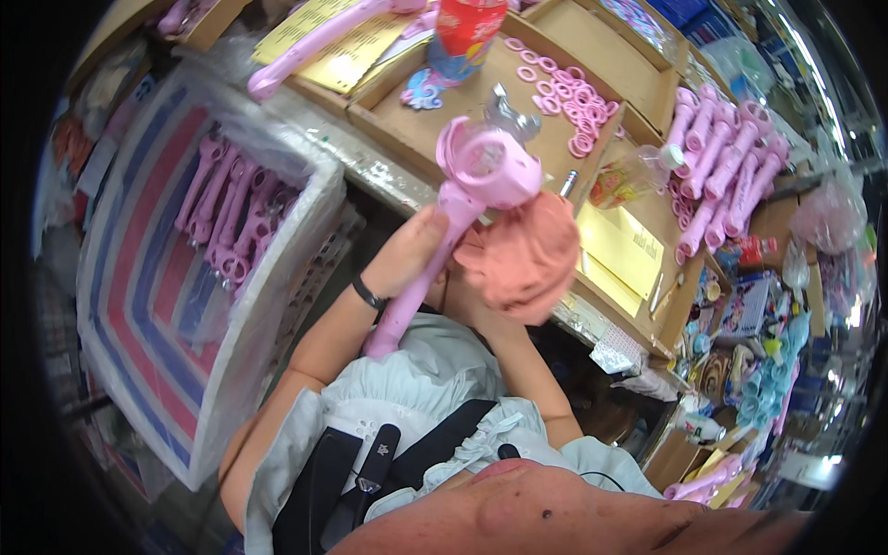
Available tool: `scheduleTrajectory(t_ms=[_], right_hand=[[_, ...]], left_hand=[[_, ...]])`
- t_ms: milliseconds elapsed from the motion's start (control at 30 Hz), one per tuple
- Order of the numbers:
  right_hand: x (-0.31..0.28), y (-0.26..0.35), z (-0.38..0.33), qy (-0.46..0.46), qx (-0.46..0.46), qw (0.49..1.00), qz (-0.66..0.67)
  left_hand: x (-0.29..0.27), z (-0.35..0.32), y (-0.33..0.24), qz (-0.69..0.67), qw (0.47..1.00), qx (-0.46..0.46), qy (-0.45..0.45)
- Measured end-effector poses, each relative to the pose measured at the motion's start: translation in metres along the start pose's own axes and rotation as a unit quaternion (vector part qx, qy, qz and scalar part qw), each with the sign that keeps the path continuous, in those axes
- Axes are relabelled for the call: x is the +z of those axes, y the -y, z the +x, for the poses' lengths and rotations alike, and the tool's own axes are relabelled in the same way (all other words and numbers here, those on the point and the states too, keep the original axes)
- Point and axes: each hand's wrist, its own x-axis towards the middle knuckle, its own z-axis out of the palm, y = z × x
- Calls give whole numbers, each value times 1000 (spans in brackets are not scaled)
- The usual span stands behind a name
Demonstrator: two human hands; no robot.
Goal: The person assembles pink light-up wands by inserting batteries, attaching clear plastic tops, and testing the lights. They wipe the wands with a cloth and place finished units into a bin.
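Observation:
My left hand [409, 252] is closed around the handle of a pink plastic toy wand [490, 171]. The wand has a wide ring-shaped head at the top, and its handle slants down toward my lap. Against the wand, just below the head, is a bunched salmon-coloured cloth [523, 259]. My right hand [467, 301] grips this cloth from beneath; most of its fingers are hidden behind the cloth and the wand. Beyond the wand's head lies a shiny silver-grey part [511, 116], and a red-labelled bottle [470, 37] stands farther back.
A striped sack-lined bin [153, 305] at left holds several pink wands [227, 203]. On the bench, a cardboard tray [407, 139] contains loose pink rings [569, 97]. More wands [731, 166] are piled at right, near a clear bottle [634, 176] and yellow papers [615, 259].

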Motion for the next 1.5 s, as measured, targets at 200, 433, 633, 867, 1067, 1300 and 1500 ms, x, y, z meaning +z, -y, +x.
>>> scheduleTrajectory(t_ms=[200, 433, 633, 867, 1067, 1300, 1500], right_hand=[[18, 40, 61, -100, -259, 951, -135], [0, 51, 74, -28, -67, 955, 287], [27, 35, 31, -70, -52, 996, 31], [-9, 75, 84, -1, -98, 992, 82], [-33, 78, 97, 161, 102, 944, 271], [-38, 52, 88, 229, 7, 883, 410], [-24, 43, 90, 48, -85, 942, 320]], left_hand=[[27, -21, -13, 323, 940, 15, -107], [39, -27, -17, 525, 824, 161, -140], [36, -25, -11, 522, 825, 170, -136], [32, -30, -14, 482, 863, 97, -115], [32, -36, -19, 431, 892, 111, -76], [15, -31, -23, 27, 986, -77, 148], [17, -13, -27, -82, 987, -64, 127]])
